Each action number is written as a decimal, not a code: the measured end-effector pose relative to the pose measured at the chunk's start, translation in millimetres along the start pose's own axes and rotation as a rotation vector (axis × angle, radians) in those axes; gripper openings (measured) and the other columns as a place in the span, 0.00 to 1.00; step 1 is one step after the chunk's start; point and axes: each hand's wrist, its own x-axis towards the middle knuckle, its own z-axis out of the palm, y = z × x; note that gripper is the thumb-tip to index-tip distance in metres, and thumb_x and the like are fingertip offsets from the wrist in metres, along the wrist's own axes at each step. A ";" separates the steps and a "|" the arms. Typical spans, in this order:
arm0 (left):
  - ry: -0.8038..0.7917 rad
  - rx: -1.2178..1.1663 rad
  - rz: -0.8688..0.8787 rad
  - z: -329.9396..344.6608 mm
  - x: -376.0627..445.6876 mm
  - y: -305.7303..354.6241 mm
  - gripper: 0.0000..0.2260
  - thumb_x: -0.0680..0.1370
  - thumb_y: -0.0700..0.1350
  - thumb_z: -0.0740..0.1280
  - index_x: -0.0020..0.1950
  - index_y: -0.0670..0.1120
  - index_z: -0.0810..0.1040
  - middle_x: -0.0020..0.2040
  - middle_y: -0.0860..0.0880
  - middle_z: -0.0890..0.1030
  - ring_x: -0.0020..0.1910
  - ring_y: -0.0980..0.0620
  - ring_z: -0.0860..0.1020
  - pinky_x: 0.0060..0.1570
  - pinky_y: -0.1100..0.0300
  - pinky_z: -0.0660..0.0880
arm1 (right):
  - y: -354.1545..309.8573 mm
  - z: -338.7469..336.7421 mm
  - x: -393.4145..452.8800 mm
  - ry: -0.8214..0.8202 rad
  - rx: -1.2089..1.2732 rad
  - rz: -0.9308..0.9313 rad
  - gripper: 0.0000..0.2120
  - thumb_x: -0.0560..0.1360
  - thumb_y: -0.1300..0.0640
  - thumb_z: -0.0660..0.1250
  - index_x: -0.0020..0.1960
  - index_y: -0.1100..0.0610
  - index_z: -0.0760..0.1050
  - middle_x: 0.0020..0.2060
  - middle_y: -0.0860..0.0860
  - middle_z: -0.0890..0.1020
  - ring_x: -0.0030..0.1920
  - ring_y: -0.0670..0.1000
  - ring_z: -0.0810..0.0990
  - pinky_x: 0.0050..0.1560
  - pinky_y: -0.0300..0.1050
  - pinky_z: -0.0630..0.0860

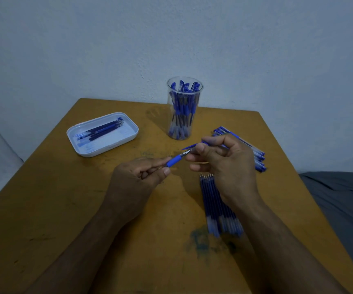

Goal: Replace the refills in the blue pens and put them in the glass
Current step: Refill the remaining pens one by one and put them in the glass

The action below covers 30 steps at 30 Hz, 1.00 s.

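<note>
My left hand [138, 176] grips a blue pen [174, 160] by its barrel, with the blue rubber grip and metal tip pointing up to the right. My right hand [218, 161] pinches the pen's tip with thumb and forefinger and also holds a blue cap [190, 146] between its fingers. A clear glass [184, 107] with several blue pens stands at the back of the table. Several refills [213, 202] lie in a row under my right wrist. A pile of blue pens [256, 153] lies behind my right hand, partly hidden.
A white tray [102, 134] at the back left holds several refills. The yellow-brown table [65, 209] has ink stains near the front. A grey cloth [341, 198] lies off the table's right edge. A pale wall is close behind.
</note>
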 end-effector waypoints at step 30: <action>-0.028 0.012 0.001 4.5 2.4 -4.9 0.11 0.76 0.43 0.73 0.56 0.55 0.84 0.41 0.58 0.83 0.39 0.56 0.80 0.39 0.66 0.76 | 18.0 4.8 -6.3 -0.115 -0.053 0.025 0.06 0.79 0.65 0.68 0.54 0.63 0.73 0.38 0.63 0.86 0.42 0.60 0.87 0.38 0.52 0.84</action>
